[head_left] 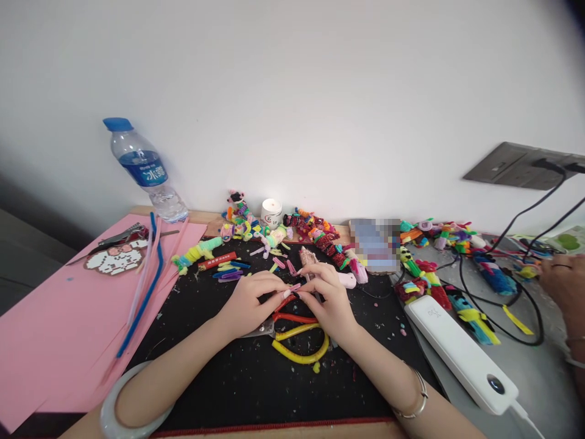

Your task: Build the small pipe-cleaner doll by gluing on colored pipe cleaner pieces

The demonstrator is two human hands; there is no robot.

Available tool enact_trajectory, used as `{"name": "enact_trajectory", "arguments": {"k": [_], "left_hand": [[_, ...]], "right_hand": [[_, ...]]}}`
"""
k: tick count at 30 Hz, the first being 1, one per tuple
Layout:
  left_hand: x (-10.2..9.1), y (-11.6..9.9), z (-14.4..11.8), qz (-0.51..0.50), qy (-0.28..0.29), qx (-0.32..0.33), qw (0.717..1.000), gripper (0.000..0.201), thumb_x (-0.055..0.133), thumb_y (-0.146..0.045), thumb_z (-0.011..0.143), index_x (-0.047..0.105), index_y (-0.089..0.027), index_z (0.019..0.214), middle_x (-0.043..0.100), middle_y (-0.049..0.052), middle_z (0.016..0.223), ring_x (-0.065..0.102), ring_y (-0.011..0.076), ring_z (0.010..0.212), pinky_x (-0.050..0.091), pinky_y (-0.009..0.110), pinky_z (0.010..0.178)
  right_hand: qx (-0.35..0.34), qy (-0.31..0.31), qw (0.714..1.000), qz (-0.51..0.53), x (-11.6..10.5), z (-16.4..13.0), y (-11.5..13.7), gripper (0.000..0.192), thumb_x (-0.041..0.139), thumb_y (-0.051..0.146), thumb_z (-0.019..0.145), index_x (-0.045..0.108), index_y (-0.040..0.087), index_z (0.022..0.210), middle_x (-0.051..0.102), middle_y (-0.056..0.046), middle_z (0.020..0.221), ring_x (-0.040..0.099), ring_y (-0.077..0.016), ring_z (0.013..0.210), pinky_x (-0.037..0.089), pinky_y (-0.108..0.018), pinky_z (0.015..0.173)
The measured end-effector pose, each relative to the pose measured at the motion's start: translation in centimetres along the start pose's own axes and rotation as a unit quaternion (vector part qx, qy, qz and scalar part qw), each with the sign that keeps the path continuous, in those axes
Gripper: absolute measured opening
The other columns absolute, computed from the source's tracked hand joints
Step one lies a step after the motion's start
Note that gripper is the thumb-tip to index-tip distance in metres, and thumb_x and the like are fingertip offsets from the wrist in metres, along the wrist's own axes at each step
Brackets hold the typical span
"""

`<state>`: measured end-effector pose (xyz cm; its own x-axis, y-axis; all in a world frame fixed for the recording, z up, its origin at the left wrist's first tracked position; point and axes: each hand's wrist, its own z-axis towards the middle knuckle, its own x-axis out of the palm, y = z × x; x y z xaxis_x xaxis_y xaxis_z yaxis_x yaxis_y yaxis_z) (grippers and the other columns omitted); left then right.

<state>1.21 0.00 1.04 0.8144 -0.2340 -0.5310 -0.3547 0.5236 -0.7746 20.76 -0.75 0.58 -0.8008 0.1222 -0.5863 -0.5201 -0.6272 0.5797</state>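
Note:
Above the black mat (219, 378), the fingertips of my left hand (256, 299) and my right hand (326, 299) meet. Both hands pinch a short pink pipe cleaner piece (295, 287), one at each end. Beneath them lies a hand tool with curved yellow handles (304, 356); red handles (295, 317) show just above it, and their working ends are hidden by my hands. Short pink pieces (291, 267) rest beyond my fingers. Left of these, a small pile of yellow, blue and purple pipe cleaner pieces (231, 271) lies beside a red strip with lettering (217, 261).
Several fuzzy pipe-cleaner figures (198, 253) and a white roll (271, 212) line the back. Left are pink paper (55, 341), long pipe cleaners (146, 286) and a water bottle (144, 171). Right are a white power bank (461, 353), black cables (542, 323) and another person's hand (564, 286).

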Motion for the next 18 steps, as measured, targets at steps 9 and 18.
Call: {"name": "enact_trajectory", "arguments": {"k": [9, 18], "left_hand": [[-0.10, -0.37, 0.23, -0.022, -0.025, -0.095, 0.995, 0.021, 0.054, -0.026, 0.086, 0.069, -0.016, 0.075, 0.064, 0.001, 0.067, 0.051, 0.0130, 0.057, 0.039, 0.023, 0.054], [-0.43, 0.03, 0.16, -0.053, 0.012, -0.102, 0.993, 0.030, 0.043, -0.032, 0.094, 0.066, -0.016, 0.084, 0.060, 0.001, 0.072, 0.053, 0.0142, 0.064, 0.039, 0.023, 0.059]], "right_hand": [[-0.038, 0.030, 0.998, -0.031, 0.18, -0.21, 0.06, 0.014, 0.058, 0.015, 0.086, 0.065, 0.023, 0.077, 0.060, -0.006, 0.109, 0.054, -0.0233, 0.104, 0.043, -0.044, 0.091], [-0.026, -0.018, 0.998, -0.045, 0.06, -0.24, -0.03, 0.013, 0.059, 0.016, 0.086, 0.067, 0.023, 0.080, 0.060, -0.007, 0.105, 0.054, -0.0233, 0.102, 0.046, -0.044, 0.089]]}}
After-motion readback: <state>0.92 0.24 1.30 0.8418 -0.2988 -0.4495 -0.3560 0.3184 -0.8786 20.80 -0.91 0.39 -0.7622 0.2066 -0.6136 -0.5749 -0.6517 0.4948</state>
